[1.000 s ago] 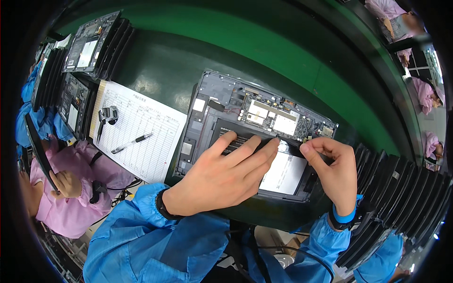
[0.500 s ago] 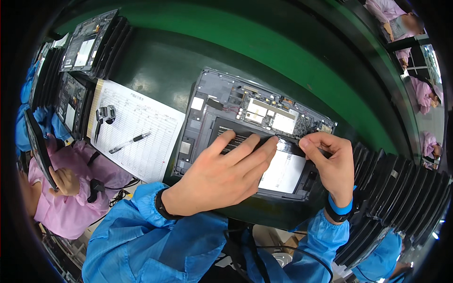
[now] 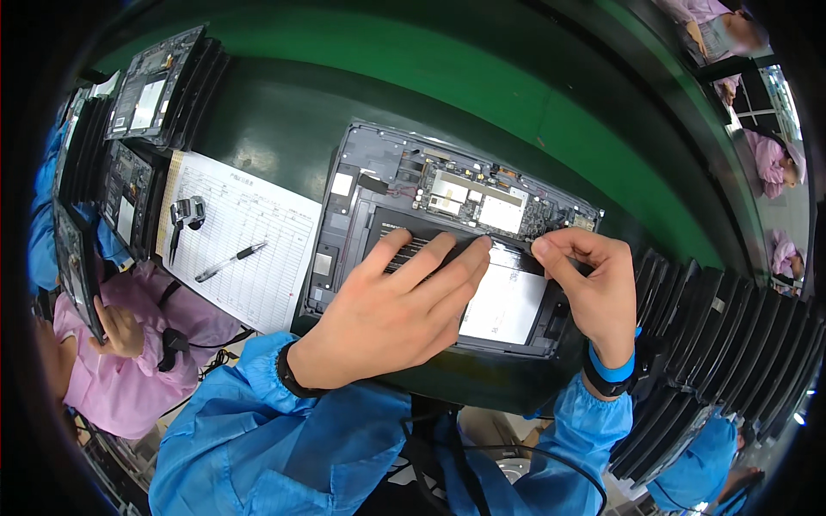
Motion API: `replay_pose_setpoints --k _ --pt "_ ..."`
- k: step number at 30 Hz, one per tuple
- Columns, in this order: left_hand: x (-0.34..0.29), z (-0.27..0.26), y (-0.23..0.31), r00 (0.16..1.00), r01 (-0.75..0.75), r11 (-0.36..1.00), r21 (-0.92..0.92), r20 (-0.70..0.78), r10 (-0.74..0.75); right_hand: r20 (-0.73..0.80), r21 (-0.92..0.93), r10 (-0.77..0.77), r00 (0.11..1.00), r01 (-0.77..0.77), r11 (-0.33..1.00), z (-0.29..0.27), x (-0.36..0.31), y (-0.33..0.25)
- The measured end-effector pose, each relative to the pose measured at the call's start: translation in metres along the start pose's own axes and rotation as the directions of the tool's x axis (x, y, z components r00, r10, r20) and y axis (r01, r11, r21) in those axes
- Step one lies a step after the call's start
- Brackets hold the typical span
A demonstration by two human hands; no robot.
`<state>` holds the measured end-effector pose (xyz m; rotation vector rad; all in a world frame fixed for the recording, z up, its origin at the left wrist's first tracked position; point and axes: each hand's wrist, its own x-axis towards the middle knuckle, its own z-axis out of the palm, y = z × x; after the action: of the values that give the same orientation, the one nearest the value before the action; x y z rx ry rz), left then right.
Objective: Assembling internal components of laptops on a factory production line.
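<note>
An opened tablet-like device lies on the table, its inside facing up. Its green-black circuit board with silver shields runs along the far part. Nearer to me sits a flat black battery with a white label. My left hand rests on the battery with fingers spread, the fingertips close to its far edge. At that edge, beside the board, my right hand pinches thumb and forefinger together. Whatever is between those fingertips is hidden; a dark shiny strip shows just left of them.
Left of the device lie a printed sheet, a pen and a small silver-black object. Stacked opened devices stand far left; a row of dark panels stands right. A person in pink holds a panel at left.
The whole scene has shifted slightly left in view. My hands keep the same pose on the battery. The person at left has turned the panel a little.
</note>
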<state>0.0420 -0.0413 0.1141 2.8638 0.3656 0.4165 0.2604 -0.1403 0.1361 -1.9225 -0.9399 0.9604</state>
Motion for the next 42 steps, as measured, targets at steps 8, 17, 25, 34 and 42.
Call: replay_pose_setpoints --k 8,17,25,34,42 --pt "0.0 -0.003 -0.001 1.0 -0.001 1.0 -0.003 0.01 0.001 -0.074 -0.131 -0.127 0.989 0.116 0.985 -0.008 -0.002 -0.001" --pt "-0.003 0.001 -0.005 0.997 -0.036 0.999 -0.018 -0.066 0.035 -0.166 -0.342 -0.331 0.929 0.26 0.903 0.035 0.018 -0.001" --pt "-0.005 -0.001 -0.006 0.996 -0.043 0.998 -0.039 -0.08 0.039 -0.186 -0.35 -0.306 0.934 0.228 0.909 0.041 0.02 -0.008" --pt "-0.006 -0.009 -0.014 0.997 -0.074 0.995 -0.069 -0.037 0.072 0.187 -0.71 -0.808 0.558 0.646 0.282 0.02 0.008 0.015" --pt "-0.009 -0.008 -0.013 0.996 -0.084 0.993 -0.086 -0.041 0.081 0.287 -0.738 -0.782 0.553 0.648 0.187 0.021 0.001 0.007"
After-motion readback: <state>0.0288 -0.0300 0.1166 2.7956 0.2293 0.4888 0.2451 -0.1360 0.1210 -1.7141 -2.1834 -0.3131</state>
